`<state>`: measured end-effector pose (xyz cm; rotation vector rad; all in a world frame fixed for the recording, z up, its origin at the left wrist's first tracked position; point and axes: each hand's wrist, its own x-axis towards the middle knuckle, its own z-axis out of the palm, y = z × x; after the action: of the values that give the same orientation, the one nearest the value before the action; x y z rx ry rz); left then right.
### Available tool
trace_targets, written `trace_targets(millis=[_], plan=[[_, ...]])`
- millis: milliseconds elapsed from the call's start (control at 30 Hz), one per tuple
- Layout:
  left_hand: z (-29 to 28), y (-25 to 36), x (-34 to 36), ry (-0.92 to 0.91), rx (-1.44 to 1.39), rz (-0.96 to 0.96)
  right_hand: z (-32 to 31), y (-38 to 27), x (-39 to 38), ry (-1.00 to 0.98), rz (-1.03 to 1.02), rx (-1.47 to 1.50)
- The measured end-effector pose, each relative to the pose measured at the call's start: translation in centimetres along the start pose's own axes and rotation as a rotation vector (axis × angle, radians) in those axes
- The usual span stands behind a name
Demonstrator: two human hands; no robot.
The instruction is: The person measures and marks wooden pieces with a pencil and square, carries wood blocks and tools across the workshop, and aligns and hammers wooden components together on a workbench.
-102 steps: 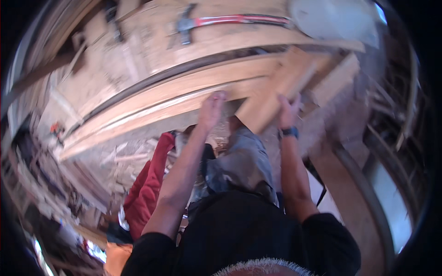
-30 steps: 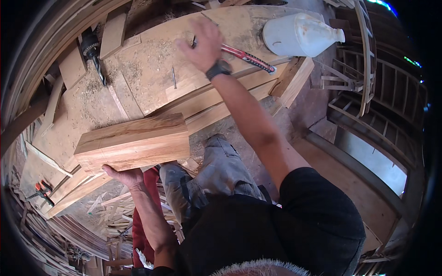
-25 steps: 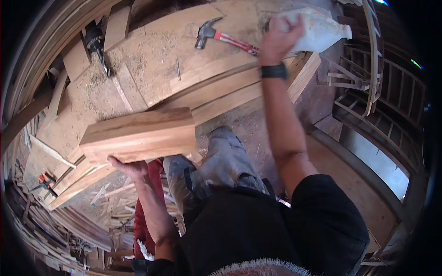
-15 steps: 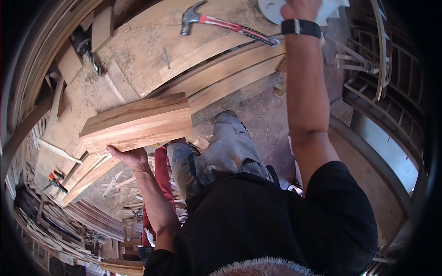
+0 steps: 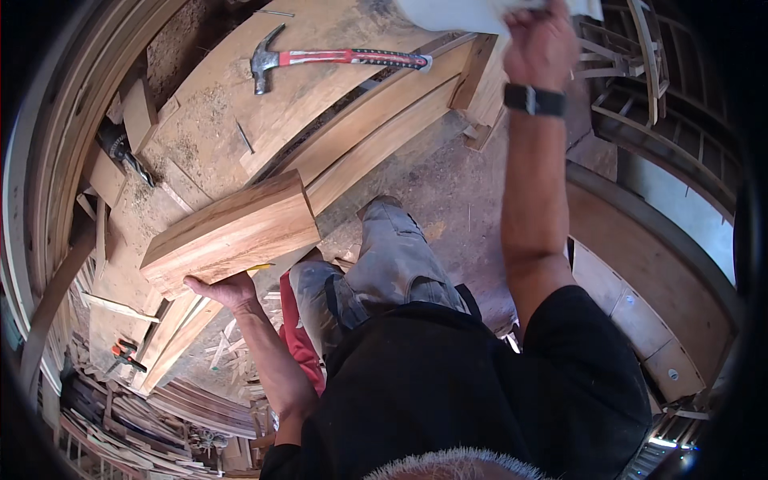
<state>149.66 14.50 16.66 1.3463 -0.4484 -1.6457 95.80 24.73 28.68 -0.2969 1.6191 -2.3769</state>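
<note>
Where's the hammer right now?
Head view, upper left of centre: the hammer lies on the workbench, claw head to the left, handle end just below the white jug in the picture.

They're wearing a black short-sleeved tee [image 5: 448, 384] at bottom centre, rocking stained grey pants [image 5: 392, 256] mid-frame, plus sporting a black buckled wrist strap [image 5: 548, 102] upper right.

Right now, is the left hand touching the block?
Touching. The head view shows the left hand under the block, thumb against its near lower edge.
</note>
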Motion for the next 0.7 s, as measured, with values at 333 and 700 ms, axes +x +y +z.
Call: trace_targets(millis=[333,700], plan=[[1.8,0.5,0.2,-0.020,0.155,-0.007,-11.7,-13.7,-16.9,0.152,0.065,-0.546],[3.4,-1.8,0.7,-0.019,0.219,0.025,-36.3,14.7,-31.5,0.609,1.114,-0.742]])
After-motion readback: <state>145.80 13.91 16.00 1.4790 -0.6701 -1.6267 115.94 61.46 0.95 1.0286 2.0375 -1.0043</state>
